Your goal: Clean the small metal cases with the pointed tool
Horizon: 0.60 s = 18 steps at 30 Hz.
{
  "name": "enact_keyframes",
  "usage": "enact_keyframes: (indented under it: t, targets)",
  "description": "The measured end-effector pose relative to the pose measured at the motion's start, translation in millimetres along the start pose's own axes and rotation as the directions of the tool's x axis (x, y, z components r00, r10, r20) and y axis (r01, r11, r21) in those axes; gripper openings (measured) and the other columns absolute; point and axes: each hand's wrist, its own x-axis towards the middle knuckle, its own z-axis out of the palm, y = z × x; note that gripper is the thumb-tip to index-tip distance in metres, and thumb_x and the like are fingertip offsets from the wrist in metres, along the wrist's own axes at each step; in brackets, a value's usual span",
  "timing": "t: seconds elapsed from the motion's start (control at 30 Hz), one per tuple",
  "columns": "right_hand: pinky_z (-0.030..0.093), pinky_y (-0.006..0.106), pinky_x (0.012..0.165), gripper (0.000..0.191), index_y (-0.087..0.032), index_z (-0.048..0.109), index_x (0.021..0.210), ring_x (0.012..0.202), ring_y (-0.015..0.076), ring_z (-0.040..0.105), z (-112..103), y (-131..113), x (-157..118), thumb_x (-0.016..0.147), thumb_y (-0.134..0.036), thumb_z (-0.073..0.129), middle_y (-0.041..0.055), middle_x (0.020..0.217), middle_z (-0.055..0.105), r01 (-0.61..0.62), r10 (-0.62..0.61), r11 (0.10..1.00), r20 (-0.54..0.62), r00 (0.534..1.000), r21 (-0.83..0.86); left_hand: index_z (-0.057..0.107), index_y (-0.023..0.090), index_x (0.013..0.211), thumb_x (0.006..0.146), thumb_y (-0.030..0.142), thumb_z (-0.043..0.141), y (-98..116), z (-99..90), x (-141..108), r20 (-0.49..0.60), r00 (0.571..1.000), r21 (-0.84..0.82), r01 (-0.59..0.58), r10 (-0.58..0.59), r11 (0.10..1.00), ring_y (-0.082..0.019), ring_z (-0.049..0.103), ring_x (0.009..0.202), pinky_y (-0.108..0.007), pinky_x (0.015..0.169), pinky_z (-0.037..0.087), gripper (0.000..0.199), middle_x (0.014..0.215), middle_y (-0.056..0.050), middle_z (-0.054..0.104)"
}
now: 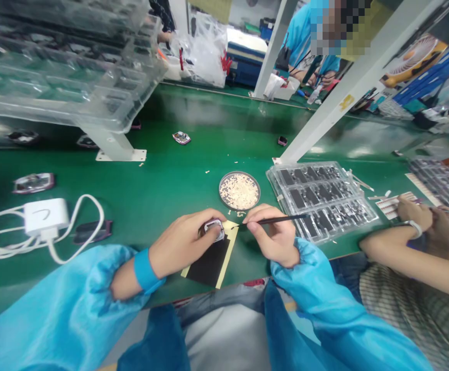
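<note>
My left hand (pixel 184 242) grips a small rounded frame-like part (pixel 214 229) with a shiny rim, held just above a black sheet with a yellow border (pixel 211 263) on the green table. My right hand (pixel 274 234) pinches black tweezers (pixel 273 220), whose tip points left and reaches the part's right edge. Both arms wear blue sleeves.
A round dish of pale scraps (pixel 239 190) sits just beyond my hands. A clear tray of black parts (pixel 321 198) lies to the right. A co-worker's arms (pixel 410 242) rest at right. A white charger with cable (pixel 47 216) and loose parts (pixel 33 182) lie left.
</note>
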Motion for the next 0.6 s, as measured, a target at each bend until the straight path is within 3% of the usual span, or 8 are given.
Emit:
enact_keyframes:
  t: [0.2,0.6]
  targets:
    - [0.056,0.042,0.077,0.025,-0.019,0.069,0.098,0.083,0.0227,0.069,0.8,-3.0,-1.1,0.081,-0.002,0.068,0.0085,0.089,0.072,0.087,-0.081,0.994,0.100,0.992,-0.062,0.068,0.028,0.094,0.091,0.034,0.059,6.3,4.4,1.5,-0.054,0.998,0.162,0.002,0.007,0.987,-0.021,0.067,0.087,-0.029,0.075,0.046,0.011,0.091,0.003,0.073]
    - [0.059,0.039,0.077,0.022,-0.020,0.068,0.101,0.085,0.0214,0.070,5.3,-1.6,0.5,0.083,-0.007,0.071,0.0081,0.091,0.074,0.107,-0.090,0.988,0.142,0.986,-0.111,0.071,0.029,0.118,0.093,0.024,0.048,-1.2,1.5,0.7,0.016,0.998,0.103,-0.066,0.064,0.993,-0.020,0.065,0.115,-0.031,0.100,0.047,0.034,0.120,0.003,0.074]
